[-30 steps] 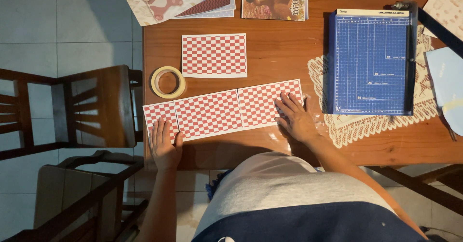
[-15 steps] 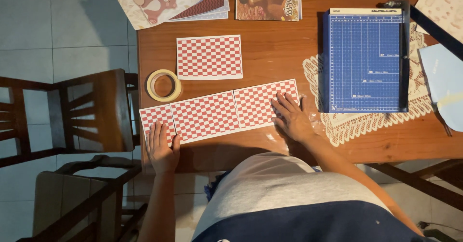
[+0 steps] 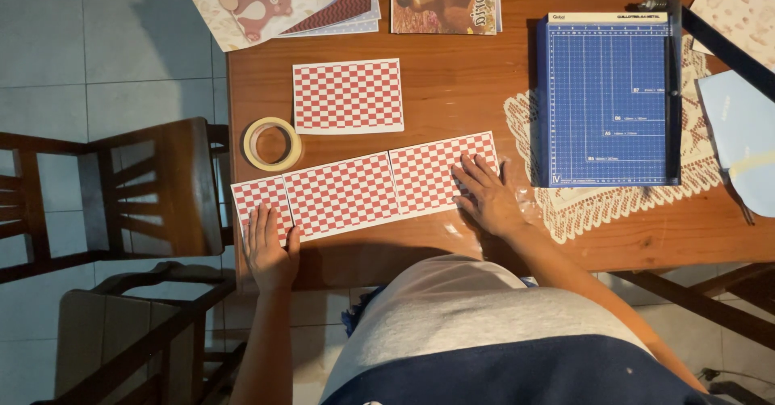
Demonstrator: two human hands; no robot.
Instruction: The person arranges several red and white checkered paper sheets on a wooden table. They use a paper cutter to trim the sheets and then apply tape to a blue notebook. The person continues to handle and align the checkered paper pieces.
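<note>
The long strip of red-and-white checked paper sheets point(image 3: 367, 187) lay along the near edge of the brown wooden table point(image 3: 452, 90). The left hand point(image 3: 270, 247) pressed flat on its left end and the right hand point(image 3: 484, 195) on its right — both open, gripping nothing. Even pressure would keep the joined edges aligned — no containers showed.

No packages, signs or screens, possibly small white labels on blue cutting board point(image 3: 613, 98)
</note>
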